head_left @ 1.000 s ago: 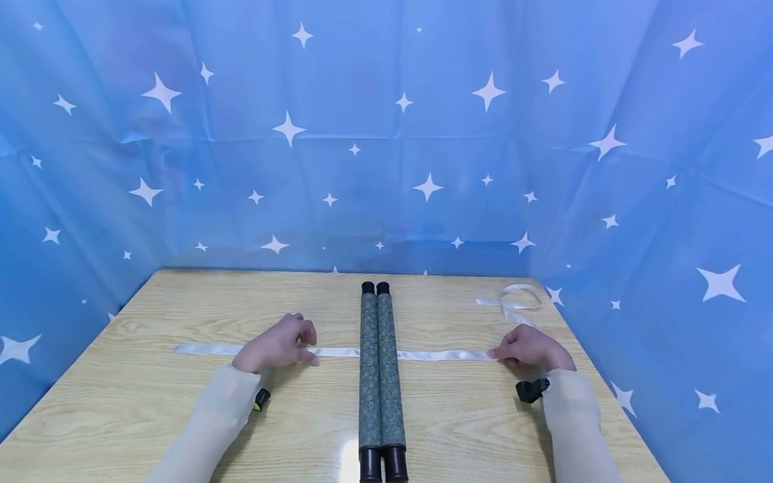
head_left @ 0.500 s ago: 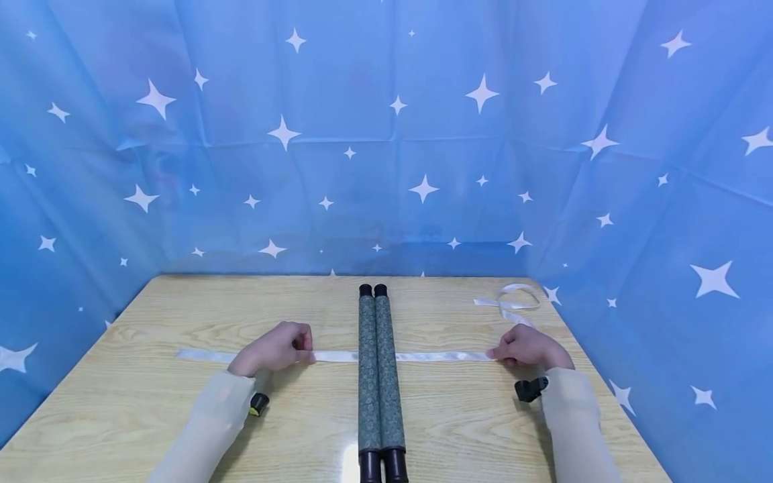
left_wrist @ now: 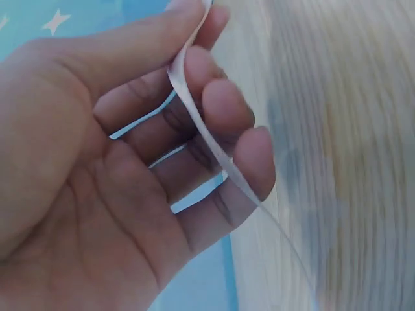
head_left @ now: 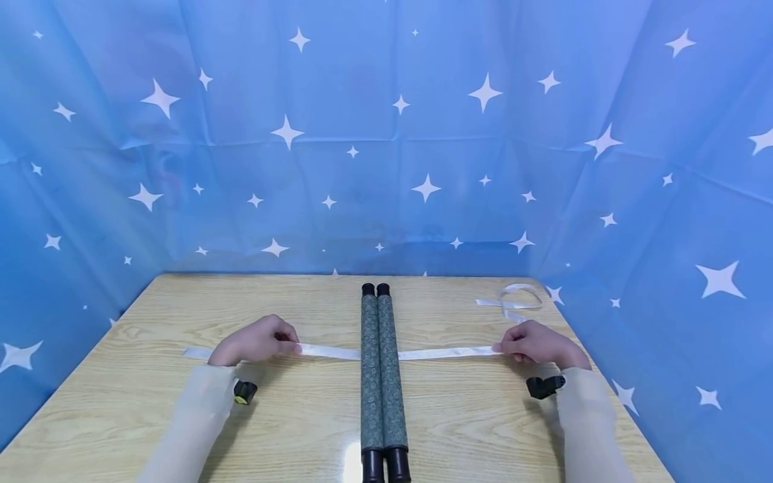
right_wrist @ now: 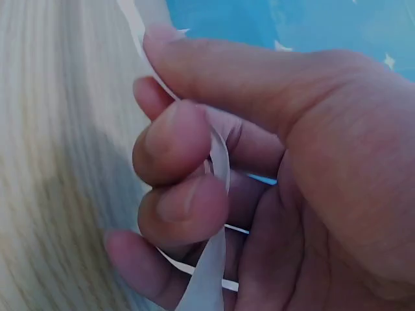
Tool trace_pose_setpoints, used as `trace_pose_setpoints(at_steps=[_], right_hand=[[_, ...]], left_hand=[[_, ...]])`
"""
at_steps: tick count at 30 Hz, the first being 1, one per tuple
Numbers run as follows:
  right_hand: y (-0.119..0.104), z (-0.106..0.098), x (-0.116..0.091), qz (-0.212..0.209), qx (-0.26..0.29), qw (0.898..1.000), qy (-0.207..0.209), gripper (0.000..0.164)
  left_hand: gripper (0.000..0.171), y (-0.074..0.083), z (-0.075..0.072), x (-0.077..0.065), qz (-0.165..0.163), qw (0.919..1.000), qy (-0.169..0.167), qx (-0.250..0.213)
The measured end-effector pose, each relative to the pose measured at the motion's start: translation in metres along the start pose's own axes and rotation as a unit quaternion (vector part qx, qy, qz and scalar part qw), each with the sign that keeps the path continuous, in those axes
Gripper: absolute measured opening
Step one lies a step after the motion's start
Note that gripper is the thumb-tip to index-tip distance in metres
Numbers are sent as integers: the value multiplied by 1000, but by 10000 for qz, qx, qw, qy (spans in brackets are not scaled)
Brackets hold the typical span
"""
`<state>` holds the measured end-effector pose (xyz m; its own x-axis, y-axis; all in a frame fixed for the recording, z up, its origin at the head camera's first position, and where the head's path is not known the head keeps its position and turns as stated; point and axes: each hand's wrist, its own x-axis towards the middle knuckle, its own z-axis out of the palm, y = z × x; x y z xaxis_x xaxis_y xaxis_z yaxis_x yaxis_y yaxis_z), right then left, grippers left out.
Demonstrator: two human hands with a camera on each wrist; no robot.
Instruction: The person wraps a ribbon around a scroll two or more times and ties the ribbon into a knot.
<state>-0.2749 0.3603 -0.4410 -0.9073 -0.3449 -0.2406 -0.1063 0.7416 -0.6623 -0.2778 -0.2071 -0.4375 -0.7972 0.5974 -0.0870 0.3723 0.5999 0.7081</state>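
A scroll [head_left: 391,382] lies rolled from both ends into two green patterned rolls side by side, with dark end knobs. A white satin ribbon [head_left: 329,351] runs crosswise beneath it and comes out on both sides. Left of the scroll, my left hand [head_left: 260,339] pinches the ribbon between thumb and index finger; its tail [left_wrist: 224,162] trails past the curled fingers in the left wrist view. My right hand [head_left: 536,343] pinches the other side. In the right wrist view the ribbon [right_wrist: 206,278] threads through the loosely curled fingers. Both stretches rise slightly towards the hands.
The right end of the ribbon lies in a loose loop [head_left: 521,288] near the back right corner of the wooden table [head_left: 302,429]. A blue curtain [head_left: 362,168] with white stars hangs behind and along the sides.
My left hand has closed its thumb and finger on the ribbon and moved left. My right hand has shifted slightly right. The ribbon is straighter, its sides now sloping up to the hands.
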Motion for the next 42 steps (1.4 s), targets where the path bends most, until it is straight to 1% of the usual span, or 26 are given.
trace_pose_setpoints(at_steps=[3,5,9,13,18,20,26,29,32,35,39,42], right_hand=[[1,-4,-2,-151,149,9997,-83,43],[2,-6,-4,-251,200,9994,-159,42],[6,-11,-7,-314,291,9989,-186,38],[9,-14,-8,-321,325,9989,-144,37],[7,-18,-16,-341,312,9989,-100,41],[6,-20,-19,-320,322,9989,-74,42],[6,-25,-28,-173,563,9983,-52,41],[6,-28,-30,-142,576,9982,63,41],[6,-30,-33,-88,472,9985,258,42],[5,-33,-37,-17,326,9985,448,42],[3,-35,-42,169,209,9974,661,42],[2,-38,-47,324,181,9957,847,44]], left_hand=[[19,-6,-4,-2,-21,9996,0,-287],[19,-11,-7,-4,-47,9992,18,-386],[20,-20,-12,-10,-235,9989,178,-366],[20,-24,-20,-18,-431,9977,340,-402],[24,-30,-30,-28,-747,9944,463,-579],[25,-33,-35,-34,-798,9935,534,-613],[26,-40,-49,-51,-959,9914,795,-411],[27,-45,-56,-61,-1038,9897,913,-369],[30,-50,-63,-70,-1157,9872,1014,-411],[32,-55,-69,-79,-1202,9859,1096,-394],[34,-61,-75,-89,-1219,9842,1252,-290],[36,-65,-78,-96,-1303,9817,1368,-231]])
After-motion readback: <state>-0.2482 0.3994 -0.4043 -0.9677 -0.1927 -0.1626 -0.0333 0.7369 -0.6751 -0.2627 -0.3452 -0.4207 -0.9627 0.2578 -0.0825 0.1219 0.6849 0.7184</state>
